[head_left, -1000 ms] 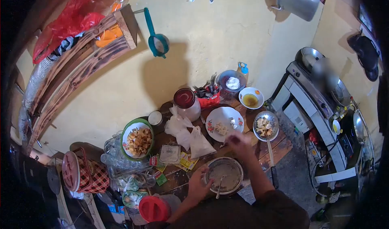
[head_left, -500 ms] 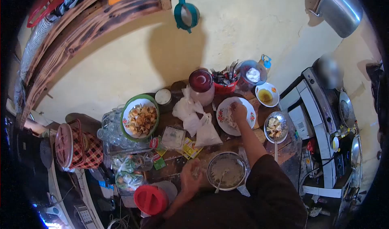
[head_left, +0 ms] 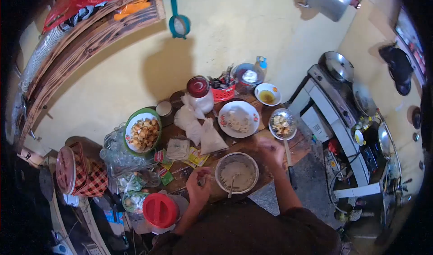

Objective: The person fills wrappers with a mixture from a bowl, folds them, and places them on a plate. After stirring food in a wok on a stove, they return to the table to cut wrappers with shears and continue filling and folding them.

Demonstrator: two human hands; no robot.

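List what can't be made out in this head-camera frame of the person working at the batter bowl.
- Right hand: motion-blurred, so any hold is unreadable.
- Left hand: beside the metal bowl; too small to tell whether the fingers pinch something.
- Pieces on the white plate: too small to identify.
- Packets on the table: print too small to read.
- Frame corners: blacked out by the lens edge.
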